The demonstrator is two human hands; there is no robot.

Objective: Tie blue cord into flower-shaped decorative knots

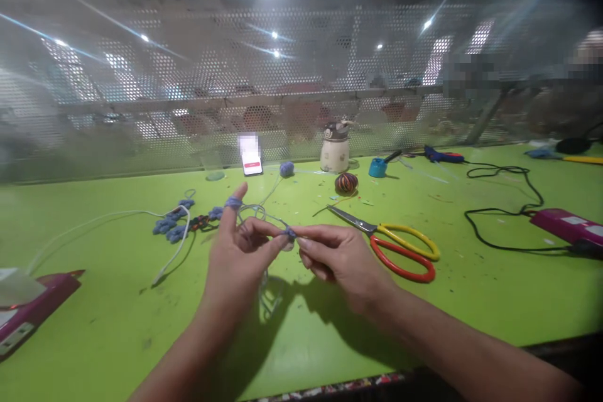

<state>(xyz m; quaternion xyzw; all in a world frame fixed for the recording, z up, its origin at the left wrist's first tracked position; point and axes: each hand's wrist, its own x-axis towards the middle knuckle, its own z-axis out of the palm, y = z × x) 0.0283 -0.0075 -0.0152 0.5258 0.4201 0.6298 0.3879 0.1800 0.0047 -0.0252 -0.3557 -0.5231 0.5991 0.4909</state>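
Between the thumb and fingers of my left hand (238, 251) is a small blue-purple piece of crocheted yarn (290, 233). Matching yarn (233, 202) wraps round the raised index finger of that hand, and loose strands hang below. My right hand (336, 254) is closed in a pinch at the right side of the piece; what exactly is between its fingertips is hidden. A blue-purple yarn ball (286, 169) lies beyond the hands, with a strand running toward them. Left of my left hand are blue crocheted pieces (174, 223) and a dark, orange-flecked one (201, 222).
Scissors (377, 229) with red and yellow handles lie right of my hands. Behind are a dark striped yarn ball (346, 183), a bottle (335, 149), a phone (252, 163) and a blue pot (377, 167). Power strips (568, 226) and cables flank the green table (471, 301).
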